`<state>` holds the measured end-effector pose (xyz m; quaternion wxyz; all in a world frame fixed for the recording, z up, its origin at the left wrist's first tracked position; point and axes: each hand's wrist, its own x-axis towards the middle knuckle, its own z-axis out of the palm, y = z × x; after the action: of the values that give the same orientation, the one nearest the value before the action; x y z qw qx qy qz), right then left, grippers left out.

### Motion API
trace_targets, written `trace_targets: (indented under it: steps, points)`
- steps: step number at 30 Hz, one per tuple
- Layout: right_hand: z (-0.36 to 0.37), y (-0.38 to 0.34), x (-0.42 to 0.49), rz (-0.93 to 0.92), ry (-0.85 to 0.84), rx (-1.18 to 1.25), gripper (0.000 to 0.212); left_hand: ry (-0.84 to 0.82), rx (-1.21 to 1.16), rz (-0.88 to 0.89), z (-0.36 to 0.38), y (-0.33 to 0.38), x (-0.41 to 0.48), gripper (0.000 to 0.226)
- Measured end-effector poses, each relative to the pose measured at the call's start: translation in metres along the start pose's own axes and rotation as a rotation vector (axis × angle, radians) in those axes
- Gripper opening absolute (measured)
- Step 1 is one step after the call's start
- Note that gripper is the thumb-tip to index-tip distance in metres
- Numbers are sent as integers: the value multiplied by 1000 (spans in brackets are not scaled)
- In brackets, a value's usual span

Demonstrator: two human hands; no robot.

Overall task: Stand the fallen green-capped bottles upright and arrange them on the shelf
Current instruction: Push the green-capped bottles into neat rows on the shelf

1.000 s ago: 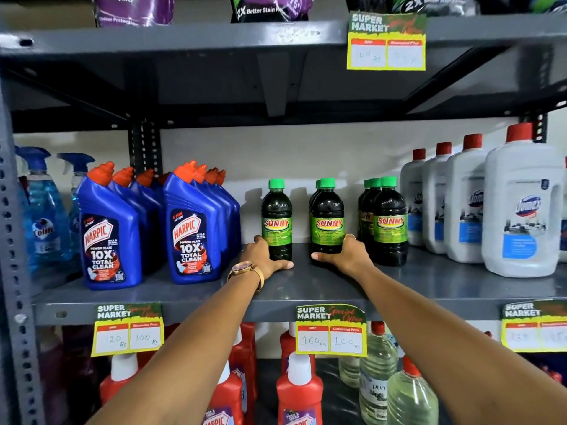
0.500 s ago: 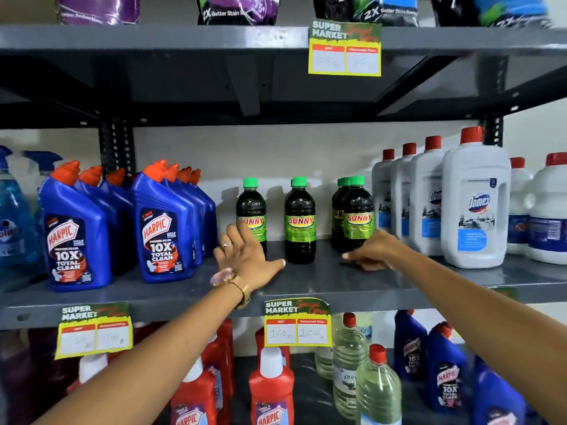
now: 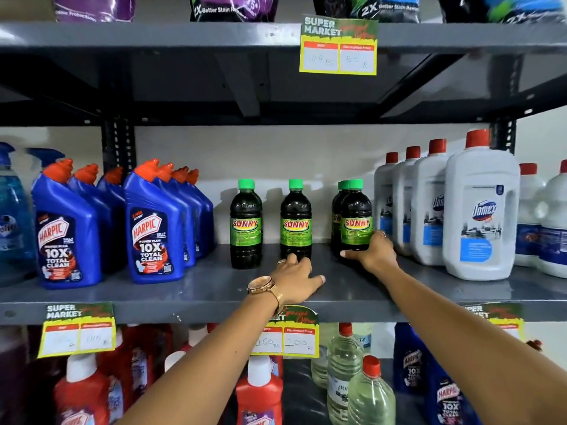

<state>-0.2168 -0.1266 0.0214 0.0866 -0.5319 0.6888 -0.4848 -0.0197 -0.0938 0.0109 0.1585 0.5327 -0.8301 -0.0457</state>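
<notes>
Dark Sunny bottles with green caps stand upright on the grey middle shelf [image 3: 190, 289]: a left bottle [image 3: 245, 223], a middle bottle [image 3: 296, 222] and a right front bottle [image 3: 356, 222] with another bottle [image 3: 337, 210] close behind it. My left hand [image 3: 296, 279], wearing a gold watch, lies flat on the shelf with fingers spread, its fingertips at the middle bottle's base. My right hand [image 3: 372, 253] wraps the base of the right front bottle, thumb in front and fingers round its right side.
Blue Harpic bottles [image 3: 153, 228] stand in rows left of the green-capped ones. Large white Domex jugs [image 3: 481, 216] stand close on the right. Price tags [image 3: 283, 335] hang from the shelf edge. Red and clear bottles fill the shelf below.
My left hand has slid right, from beside the left bottle to the front of the middle one. My right hand has closed round the base of the right front bottle.
</notes>
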Motion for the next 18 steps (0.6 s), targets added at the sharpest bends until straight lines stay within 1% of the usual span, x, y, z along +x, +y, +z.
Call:
trace_targets:
  steps: [3,5,8,12,18]
  points:
    - [-3,4,3,-37,-71,57,76,7,15,13,1,-1,0,46]
    - [-5,6,4,-44,-89,105,73,2,25,23,1,-2,0,46]
    - [-5,6,2,-43,-58,123,78,-5,26,29,1,-2,0,46]
    - [-5,3,-2,-35,3,76,84,-3,31,26,1,0,1,44]
    - [-5,2,-3,-58,-13,43,85,-22,25,17,0,0,0,43]
